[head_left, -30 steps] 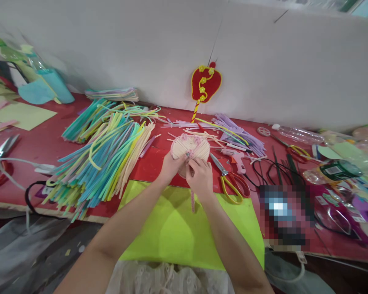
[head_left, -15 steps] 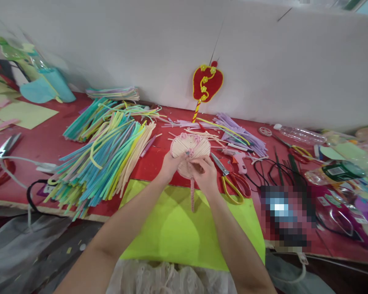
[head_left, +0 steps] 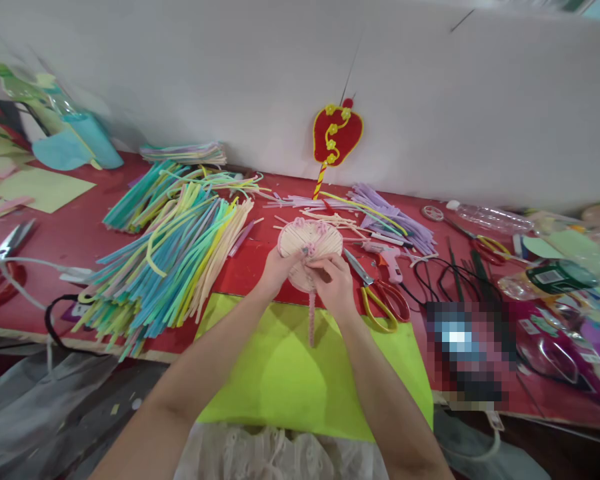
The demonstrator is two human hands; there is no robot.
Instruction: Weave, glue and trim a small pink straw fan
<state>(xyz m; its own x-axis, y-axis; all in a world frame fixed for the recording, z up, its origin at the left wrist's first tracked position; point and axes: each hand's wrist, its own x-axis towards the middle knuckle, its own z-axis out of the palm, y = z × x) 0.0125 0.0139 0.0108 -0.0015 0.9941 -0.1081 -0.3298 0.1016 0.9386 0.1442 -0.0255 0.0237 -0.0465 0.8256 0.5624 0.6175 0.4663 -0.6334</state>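
Observation:
Between my hands is a round cream fan (head_left: 300, 237) made of pipe cleaners, with a pink edge, small pink flowers and a twisted pink handle (head_left: 311, 323) pointing toward me. My left hand (head_left: 279, 270) grips its left side, the thumb lying on the face near the middle flower. On the right, my right hand (head_left: 334, 277) is closed in a pinch over the lower face; whatever sits between those fingertips is too small to make out. Below the fan lies a lime-green sheet (head_left: 285, 373).
Bundles of coloured pipe cleaners (head_left: 165, 267) spread on the left. Red and yellow handled scissors (head_left: 380, 300) and a pink glue gun (head_left: 387, 260) lie just right of my hands. A red fan (head_left: 337, 135) leans on the wall. A blurred-out device (head_left: 470, 350) sits at the right edge.
Almost nothing differs. The handle's lower end has shifted slightly left, and both hands keep their places on the fan.

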